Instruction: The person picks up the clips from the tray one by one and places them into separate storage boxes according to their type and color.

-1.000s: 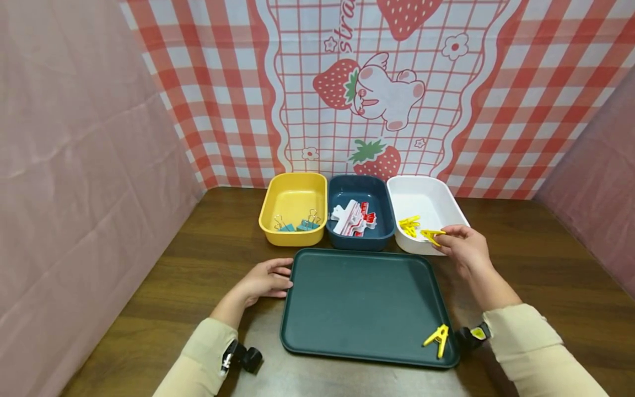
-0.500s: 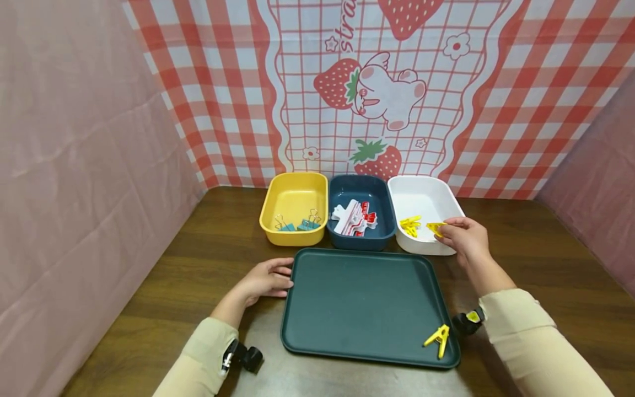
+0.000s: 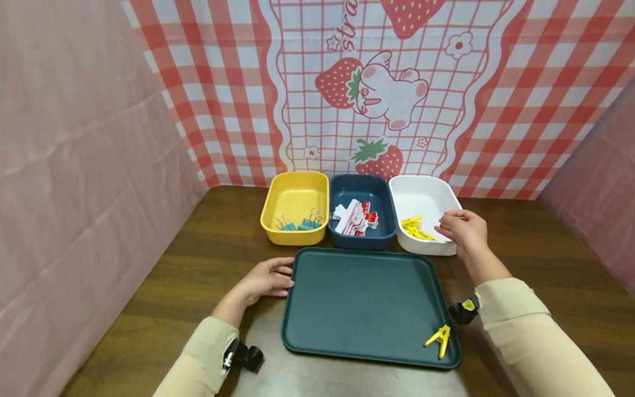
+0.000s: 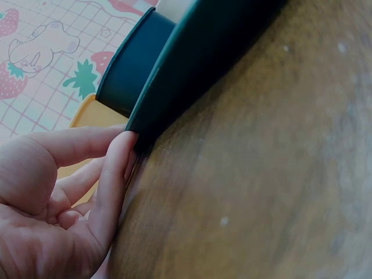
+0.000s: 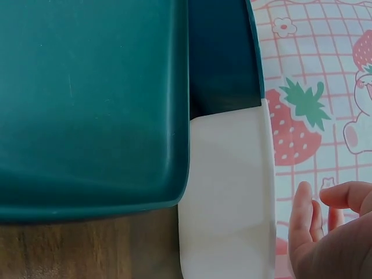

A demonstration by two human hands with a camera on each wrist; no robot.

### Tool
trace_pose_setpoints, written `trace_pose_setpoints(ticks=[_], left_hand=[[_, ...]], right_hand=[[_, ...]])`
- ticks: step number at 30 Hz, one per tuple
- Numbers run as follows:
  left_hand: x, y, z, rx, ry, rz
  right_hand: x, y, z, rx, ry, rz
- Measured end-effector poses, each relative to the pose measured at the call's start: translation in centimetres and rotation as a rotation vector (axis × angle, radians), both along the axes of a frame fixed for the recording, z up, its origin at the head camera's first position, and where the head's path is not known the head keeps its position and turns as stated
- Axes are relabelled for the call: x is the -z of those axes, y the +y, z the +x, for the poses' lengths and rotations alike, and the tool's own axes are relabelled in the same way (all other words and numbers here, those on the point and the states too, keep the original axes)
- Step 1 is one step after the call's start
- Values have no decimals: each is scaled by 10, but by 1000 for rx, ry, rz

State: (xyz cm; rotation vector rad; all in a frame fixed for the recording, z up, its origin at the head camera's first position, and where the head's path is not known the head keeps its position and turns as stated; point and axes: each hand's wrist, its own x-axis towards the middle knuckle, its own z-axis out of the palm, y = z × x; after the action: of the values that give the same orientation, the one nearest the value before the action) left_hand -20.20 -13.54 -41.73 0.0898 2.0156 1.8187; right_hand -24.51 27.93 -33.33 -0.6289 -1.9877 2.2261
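Observation:
My left hand (image 3: pixel 268 279) rests at the left edge of a dark green tray (image 3: pixel 362 303), relaxed fingertips touching the rim. In the left wrist view, the thumb and a finger of that hand (image 4: pixel 75 192) meet the tray's edge (image 4: pixel 157 75). Over the right rim of a white bin (image 3: pixel 431 193) is my right hand (image 3: pixel 466 229), holding nothing, its fingers slightly bent and apart in the right wrist view. Several yellow clips (image 3: pixel 415 227) lie together inside that bin, left of the fingers. Another yellow clip (image 3: pixel 441 337) lies on the tray's front right corner.
Left of the white bin, side by side, stand a dark blue bin (image 3: pixel 364 184) with white and red clips (image 3: pixel 353 218) and a yellow bin (image 3: pixel 297 187) with teal binder clips (image 3: pixel 308 224). A checked strawberry cloth (image 3: pixel 238 110) hangs behind the wooden table (image 3: pixel 193 264).
The yellow clip in my right hand went left over the white bin and was let go; it now lies with the others there. My left hand has stayed at the tray.

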Motion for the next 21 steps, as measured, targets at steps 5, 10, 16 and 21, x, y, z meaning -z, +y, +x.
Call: trace_pose_setpoints(ticks=[5, 10, 16, 21], left_hand=[[-1, 1, 1, 3, 1, 0], [0, 0, 0, -4, 2, -2], [0, 0, 1, -12, -8, -6], [0, 1, 1, -5, -1, -5]], right_hand=[[-2, -1, 1, -7, 10, -5], [-1, -3, 4, 9, 16, -1], [2, -5, 10, 10, 33, 7], [5, -5, 17, -14, 89, -36]])
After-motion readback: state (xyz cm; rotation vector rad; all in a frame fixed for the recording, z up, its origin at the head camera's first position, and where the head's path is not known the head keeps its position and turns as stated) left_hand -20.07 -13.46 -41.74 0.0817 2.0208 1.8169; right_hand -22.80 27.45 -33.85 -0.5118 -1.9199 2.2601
